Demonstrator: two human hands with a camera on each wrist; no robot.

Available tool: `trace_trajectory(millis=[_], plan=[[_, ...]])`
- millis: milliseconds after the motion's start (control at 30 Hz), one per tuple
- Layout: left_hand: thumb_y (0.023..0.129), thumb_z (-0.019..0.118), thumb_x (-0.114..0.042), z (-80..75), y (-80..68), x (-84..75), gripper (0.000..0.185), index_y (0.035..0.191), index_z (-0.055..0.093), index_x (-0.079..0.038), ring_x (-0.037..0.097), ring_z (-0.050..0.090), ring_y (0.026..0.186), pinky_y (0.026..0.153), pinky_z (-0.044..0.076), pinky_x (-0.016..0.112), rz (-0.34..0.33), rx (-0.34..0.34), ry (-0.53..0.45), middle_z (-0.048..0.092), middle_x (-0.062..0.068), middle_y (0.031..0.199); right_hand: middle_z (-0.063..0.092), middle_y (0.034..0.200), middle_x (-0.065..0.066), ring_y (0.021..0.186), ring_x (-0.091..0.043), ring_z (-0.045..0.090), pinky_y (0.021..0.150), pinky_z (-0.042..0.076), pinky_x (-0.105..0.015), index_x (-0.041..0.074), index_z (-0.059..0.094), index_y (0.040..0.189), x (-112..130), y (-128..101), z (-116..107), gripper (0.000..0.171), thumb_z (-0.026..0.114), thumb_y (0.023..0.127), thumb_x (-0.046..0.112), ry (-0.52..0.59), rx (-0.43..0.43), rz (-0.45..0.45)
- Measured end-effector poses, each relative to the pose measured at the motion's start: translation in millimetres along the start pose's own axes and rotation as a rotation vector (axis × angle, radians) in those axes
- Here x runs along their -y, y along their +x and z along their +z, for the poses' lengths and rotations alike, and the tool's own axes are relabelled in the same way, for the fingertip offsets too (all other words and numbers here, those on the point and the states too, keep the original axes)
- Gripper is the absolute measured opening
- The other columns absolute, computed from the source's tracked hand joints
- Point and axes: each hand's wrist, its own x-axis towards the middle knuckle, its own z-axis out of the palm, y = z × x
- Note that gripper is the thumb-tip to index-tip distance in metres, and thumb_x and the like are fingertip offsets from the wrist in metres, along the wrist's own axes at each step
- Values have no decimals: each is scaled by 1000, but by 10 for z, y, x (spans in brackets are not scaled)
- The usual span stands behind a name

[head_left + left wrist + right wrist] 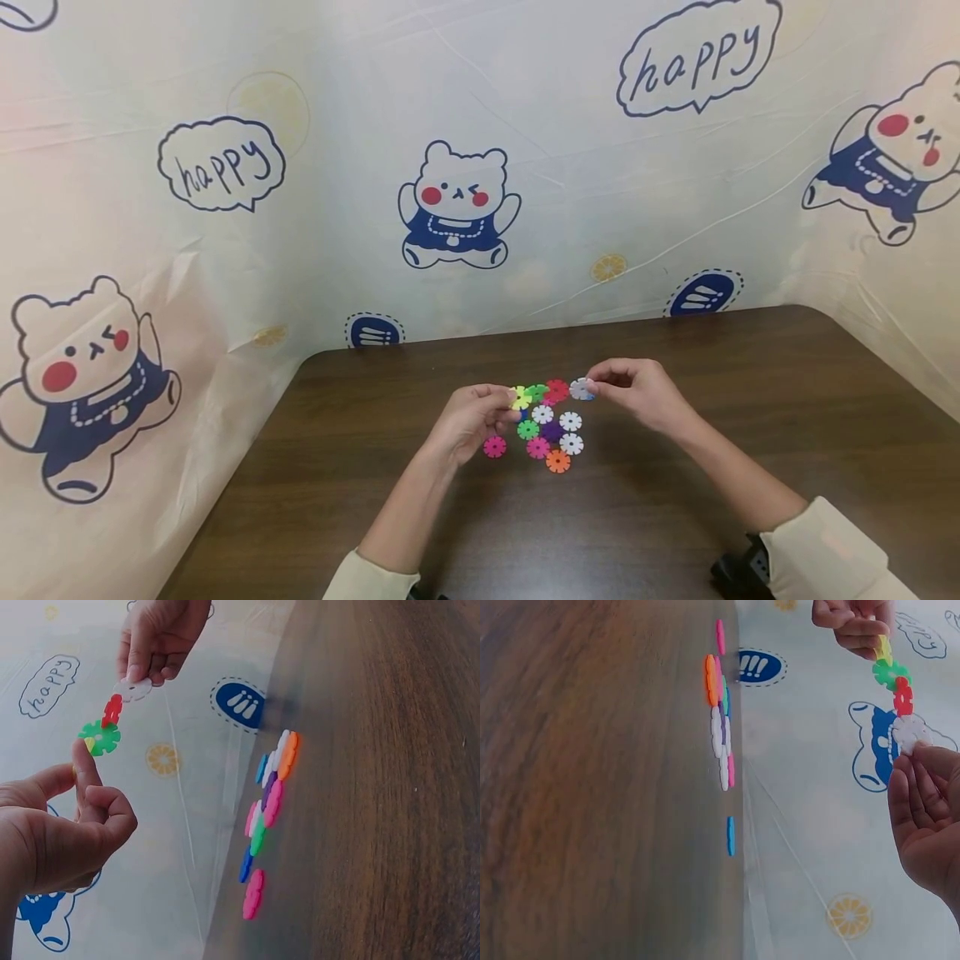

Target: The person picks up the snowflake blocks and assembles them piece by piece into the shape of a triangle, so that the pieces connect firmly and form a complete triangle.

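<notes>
The brown table (750, 433) meets a printed backdrop sheet (525, 125) at its far and side edges; bare tabletop lies all around the central work area. No container is in view. The left hand (471, 419) pinches the yellow end of a short chain of joined discs (547, 392), held above the table. The right hand (637, 392) pinches the white disc (581, 388) at the chain's other end. Loose coloured discs (551, 437) lie flat in a cluster just below the chain, between the hands.

My left hand (67, 825) pinches a linked chain of plastic snowflake discs (109, 724). My right hand (157, 637) holds its white end. Loose coloured discs (266, 810) lie on the dark wooden counter (390, 787).
</notes>
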Motion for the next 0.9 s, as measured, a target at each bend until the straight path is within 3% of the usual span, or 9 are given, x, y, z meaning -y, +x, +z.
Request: trace_trajectory(millis=[367,733,900], plan=[[90,62,-10,23,15,23,24,107,61,7,9,62,64,59,44,22,13,6,17,66,5,74,66,89,-6,75,-20,55,65,50,-23,4,71,96,-18,-3,25,11,69,85,7,-28,24,-50],[91,61,-8,22,33,34,24,108,60,9,9,61,64,59,45,21,4,-6,43,65,7,77,69,84,-4,70,-17,57,61,51,-23,3,73,91,-88,3,128,8,71,82,3,-19,-45,-127],[91,61,-8,10,44,56,23,107,61,9,10,61,64,61,46,21,-10,-7,32,65,8,79,69,85,-6,70,-17,56,61,50,-22,2,73,92,-94,5,151,9,71,83,4,-4,-33,-103]])
